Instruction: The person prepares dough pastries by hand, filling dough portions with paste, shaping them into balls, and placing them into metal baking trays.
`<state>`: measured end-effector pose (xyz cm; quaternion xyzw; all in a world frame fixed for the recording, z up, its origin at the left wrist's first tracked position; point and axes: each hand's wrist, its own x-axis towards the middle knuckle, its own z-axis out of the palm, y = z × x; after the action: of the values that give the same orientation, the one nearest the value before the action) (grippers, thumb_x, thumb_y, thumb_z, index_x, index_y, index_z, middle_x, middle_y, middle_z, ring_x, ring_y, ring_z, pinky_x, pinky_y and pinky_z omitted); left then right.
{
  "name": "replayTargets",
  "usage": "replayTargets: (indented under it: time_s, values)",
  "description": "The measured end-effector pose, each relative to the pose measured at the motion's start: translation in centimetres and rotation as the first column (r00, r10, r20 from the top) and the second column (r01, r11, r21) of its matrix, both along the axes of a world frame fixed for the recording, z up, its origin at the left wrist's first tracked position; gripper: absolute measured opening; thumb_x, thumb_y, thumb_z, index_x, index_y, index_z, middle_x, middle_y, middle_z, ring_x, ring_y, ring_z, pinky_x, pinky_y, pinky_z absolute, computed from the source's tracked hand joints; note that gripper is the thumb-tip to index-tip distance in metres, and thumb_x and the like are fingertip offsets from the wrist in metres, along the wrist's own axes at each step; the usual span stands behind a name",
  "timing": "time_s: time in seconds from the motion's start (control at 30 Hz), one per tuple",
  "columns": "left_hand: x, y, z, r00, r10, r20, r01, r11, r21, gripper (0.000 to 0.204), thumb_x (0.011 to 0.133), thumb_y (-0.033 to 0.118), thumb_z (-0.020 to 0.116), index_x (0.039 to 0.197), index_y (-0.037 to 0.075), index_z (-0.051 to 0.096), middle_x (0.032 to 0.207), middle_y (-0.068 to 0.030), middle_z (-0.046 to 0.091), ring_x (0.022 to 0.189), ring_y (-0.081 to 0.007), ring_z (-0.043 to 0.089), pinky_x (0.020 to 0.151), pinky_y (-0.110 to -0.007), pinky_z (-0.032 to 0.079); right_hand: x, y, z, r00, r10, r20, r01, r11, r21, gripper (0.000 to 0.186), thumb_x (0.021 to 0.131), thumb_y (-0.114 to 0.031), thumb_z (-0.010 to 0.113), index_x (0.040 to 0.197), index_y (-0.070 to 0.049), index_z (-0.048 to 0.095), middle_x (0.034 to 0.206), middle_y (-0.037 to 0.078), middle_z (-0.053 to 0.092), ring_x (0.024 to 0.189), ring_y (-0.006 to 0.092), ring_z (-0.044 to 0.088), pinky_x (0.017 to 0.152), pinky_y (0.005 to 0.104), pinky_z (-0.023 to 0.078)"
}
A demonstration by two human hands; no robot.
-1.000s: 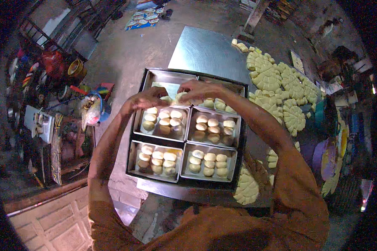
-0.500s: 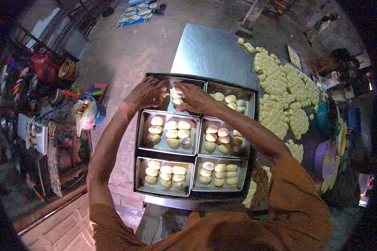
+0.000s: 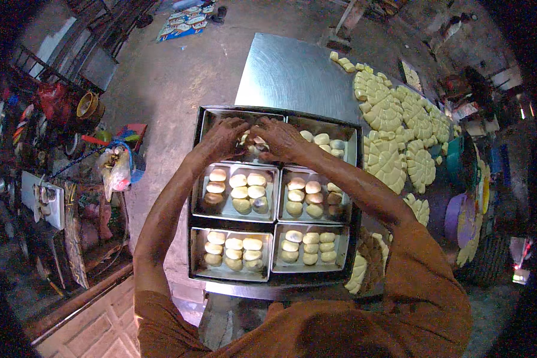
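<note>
A black baking tray (image 3: 275,223) holds several rectangular metal pans, each with pale dough balls in rows. Both my hands reach into the far-left pan (image 3: 209,123), fingers curled inward and close together. Small dough balls (image 3: 253,144) show between them, partly covered by the fingers. My left hand (image 3: 225,136) bends round the left side of these balls. From the other side, my right hand (image 3: 278,138) presses against them. The middle-left pan holds dough balls (image 3: 240,192), and the far-right pan holds more dough balls (image 3: 321,139), partly beside my right forearm.
The tray rests on a shiny metal table (image 3: 298,74). Many cut dough pieces (image 3: 380,104) lie in round clusters along its right side. Beyond them stand a teal basin (image 3: 455,160) and a purple container (image 3: 457,216). A plastic bag (image 3: 114,170) hangs at the left.
My two hands have come closer together in the far-left pan, and the fingers now cover more of the dough balls there. The whole view has shifted slightly.
</note>
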<state>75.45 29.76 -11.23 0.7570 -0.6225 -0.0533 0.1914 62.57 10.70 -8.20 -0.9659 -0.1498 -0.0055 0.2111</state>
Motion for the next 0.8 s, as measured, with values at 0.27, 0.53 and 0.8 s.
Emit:
replayTargets:
  time_s: [0.27, 0.53, 0.8]
  values:
    - [-0.2, -0.6, 1.4, 0.997, 0.037, -0.065, -0.029, 0.992, 0.124, 0.070, 0.069, 0.026, 0.080, 0.130, 0.006, 0.050, 0.127, -0.0182, 0.055, 0.124, -0.0355, 0.047, 0.105, -0.046, 0.035, 0.1, -0.2, -0.8, 0.998, -0.055, -0.031, 0.052, 0.996, -0.075, 0.057, 0.069, -0.022, 0.076, 0.121, -0.014, 0.053, 0.107, 0.017, 0.053, 0.101, 0.0373, 0.054, 0.081, 0.0502, 0.048]
    - [0.6, 0.3, 0.5, 0.992, 0.037, -0.119, -0.024, 0.994, 0.104, 0.070, 0.068, 0.028, 0.081, 0.128, 0.006, 0.052, 0.128, -0.0186, 0.055, 0.124, -0.0362, 0.046, 0.106, -0.045, 0.034, -0.9, 1.0, -0.3, 0.994, -0.049, 0.102, 0.074, 0.962, -0.263, 0.060, 0.067, -0.027, 0.078, 0.120, -0.011, 0.056, 0.118, 0.020, 0.052, 0.107, 0.0393, 0.053, 0.087, 0.0474, 0.045]
    - [0.4, 1.3, 0.9, 0.994, 0.027, -0.109, -0.028, 1.000, -0.008, 0.081, 0.069, 0.027, 0.082, 0.138, 0.010, 0.043, 0.128, -0.0188, 0.055, 0.123, -0.0375, 0.048, 0.107, -0.046, 0.034, -0.2, -2.1, 1.8, 0.995, -0.078, -0.067, 0.086, 0.988, 0.131, 0.032, 0.077, -0.007, 0.071, 0.108, -0.007, 0.060, 0.102, 0.014, 0.058, 0.098, 0.0341, 0.059, 0.082, 0.0433, 0.049]
